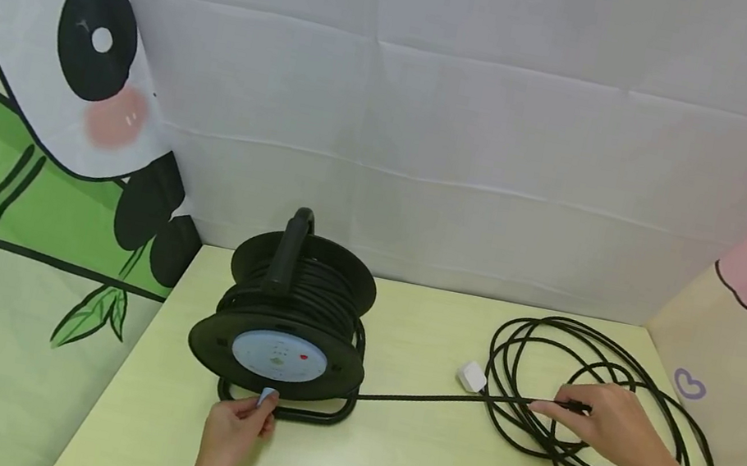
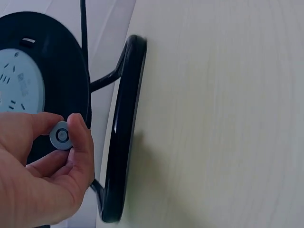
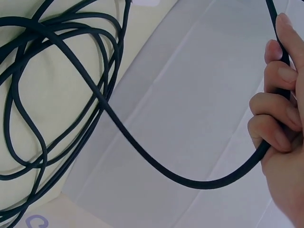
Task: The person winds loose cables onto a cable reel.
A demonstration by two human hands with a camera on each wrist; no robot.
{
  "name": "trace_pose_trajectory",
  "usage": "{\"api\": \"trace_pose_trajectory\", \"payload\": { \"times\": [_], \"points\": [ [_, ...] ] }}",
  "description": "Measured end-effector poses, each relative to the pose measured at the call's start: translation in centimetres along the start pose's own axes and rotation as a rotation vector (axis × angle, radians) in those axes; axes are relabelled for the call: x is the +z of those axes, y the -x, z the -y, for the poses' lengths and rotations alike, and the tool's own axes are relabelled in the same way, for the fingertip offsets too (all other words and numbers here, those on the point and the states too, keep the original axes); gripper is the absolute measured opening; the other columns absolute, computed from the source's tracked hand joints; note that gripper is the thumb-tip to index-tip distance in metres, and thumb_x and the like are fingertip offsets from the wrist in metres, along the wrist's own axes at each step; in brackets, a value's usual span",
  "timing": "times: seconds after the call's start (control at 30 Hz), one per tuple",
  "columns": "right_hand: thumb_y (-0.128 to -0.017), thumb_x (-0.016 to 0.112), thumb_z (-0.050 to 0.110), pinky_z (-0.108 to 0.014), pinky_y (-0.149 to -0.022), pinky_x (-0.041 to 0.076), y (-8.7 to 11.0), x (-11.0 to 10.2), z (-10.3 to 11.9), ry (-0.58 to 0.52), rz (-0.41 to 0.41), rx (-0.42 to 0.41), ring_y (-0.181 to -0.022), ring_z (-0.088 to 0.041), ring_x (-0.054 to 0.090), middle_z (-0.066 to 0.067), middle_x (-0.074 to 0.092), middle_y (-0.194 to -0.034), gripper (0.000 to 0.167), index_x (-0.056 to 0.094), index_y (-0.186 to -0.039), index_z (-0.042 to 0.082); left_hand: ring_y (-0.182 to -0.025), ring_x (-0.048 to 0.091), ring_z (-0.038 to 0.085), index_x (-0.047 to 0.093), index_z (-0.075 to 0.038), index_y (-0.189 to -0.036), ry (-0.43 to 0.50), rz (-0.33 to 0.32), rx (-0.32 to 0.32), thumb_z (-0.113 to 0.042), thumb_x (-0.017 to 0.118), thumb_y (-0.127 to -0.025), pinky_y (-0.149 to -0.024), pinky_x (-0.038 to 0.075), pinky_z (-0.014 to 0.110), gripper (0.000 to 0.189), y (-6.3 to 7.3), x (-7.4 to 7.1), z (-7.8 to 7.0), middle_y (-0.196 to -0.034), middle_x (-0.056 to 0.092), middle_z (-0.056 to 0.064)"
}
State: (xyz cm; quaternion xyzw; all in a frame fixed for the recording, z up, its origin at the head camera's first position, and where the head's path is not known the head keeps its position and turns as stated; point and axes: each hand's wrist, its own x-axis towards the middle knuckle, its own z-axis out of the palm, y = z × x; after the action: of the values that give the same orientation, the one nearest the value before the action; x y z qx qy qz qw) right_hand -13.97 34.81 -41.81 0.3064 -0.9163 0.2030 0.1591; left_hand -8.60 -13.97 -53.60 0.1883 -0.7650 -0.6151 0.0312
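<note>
A black cable reel (image 1: 239,378) stands on the table, with black cable (image 1: 304,287) wound round its drum. Its front disc carries a pale round socket panel (image 1: 279,356). At the disc's lower edge my left hand (image 1: 231,433) pinches a small light-blue knob (image 2: 61,136) between thumb and fingers. Over to the right, my right hand (image 1: 613,425) has its fingers curled round the black cable (image 3: 286,57). From there the cable runs nearly straight to the reel's lower right side. Past the hand it sags in a curve toward the loose coils (image 3: 111,111).
Loose cable loops (image 1: 700,424) spread over the table's right side, under the right forearm. A white plug (image 1: 471,376) lies at their left edge. The reel's black tube stand (image 2: 124,128) reaches forward near my left hand. Printed cloth (image 1: 437,128) walls the table's back and sides.
</note>
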Motion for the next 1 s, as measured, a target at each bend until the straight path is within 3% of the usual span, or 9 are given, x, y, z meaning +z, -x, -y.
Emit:
{"api": "trace_pose_trajectory", "payload": {
  "times": [0.23,0.6,0.83,1.0],
  "points": [
    [-0.08,0.088,0.022,-0.014,-0.049,0.039,0.5,-0.4,-0.2,-0.019,0.0,0.012,-0.053,0.011,0.04,0.026,0.062,-0.069,0.018,0.072,-0.077,0.029,-0.061,0.069,0.017,0.075,0.012,-0.092,-0.021,-0.063,-0.043,-0.02,0.073,-0.098,-0.059,0.057,0.021,0.032,-0.6,-2.7,-0.5,-0.072,0.071,0.011],
    [-0.079,0.089,0.022,-0.018,-0.046,0.031,2.6,-0.2,-0.6,0.0,-0.011,0.114,-0.051,0.008,0.032,0.03,0.053,-0.064,0.029,0.066,-0.072,0.038,-0.061,0.071,0.015,0.075,0.012,-0.101,-0.044,-0.131,-0.017,-0.027,0.072,-0.099,-0.061,0.058,0.021,0.038,-0.8,-6.2,-2.8,-0.073,0.073,0.009],
    [-0.083,0.087,0.02,-0.02,-0.047,0.032,3.9,0.1,-0.5,-0.055,0.02,0.23,-0.049,0.006,0.033,0.026,0.048,-0.059,0.027,0.067,-0.074,0.037,-0.06,0.069,0.01,0.074,0.012,-0.107,-0.038,-0.157,-0.022,-0.035,0.072,-0.098,-0.063,0.058,0.019,0.047,-0.7,-7.6,-4.7,-0.072,0.073,0.004],
    [-0.083,0.086,0.017,-0.02,-0.046,0.033,4.4,0.4,-0.6,-0.074,0.008,0.237,-0.049,0.005,0.036,0.026,0.052,-0.062,0.026,0.069,-0.075,0.034,-0.061,0.069,0.01,0.074,0.011,-0.109,-0.03,-0.16,-0.011,-0.037,0.071,-0.098,-0.063,0.058,0.019,0.048,-0.6,-8.2,-5.7,-0.073,0.072,0.003]
  ]
}}
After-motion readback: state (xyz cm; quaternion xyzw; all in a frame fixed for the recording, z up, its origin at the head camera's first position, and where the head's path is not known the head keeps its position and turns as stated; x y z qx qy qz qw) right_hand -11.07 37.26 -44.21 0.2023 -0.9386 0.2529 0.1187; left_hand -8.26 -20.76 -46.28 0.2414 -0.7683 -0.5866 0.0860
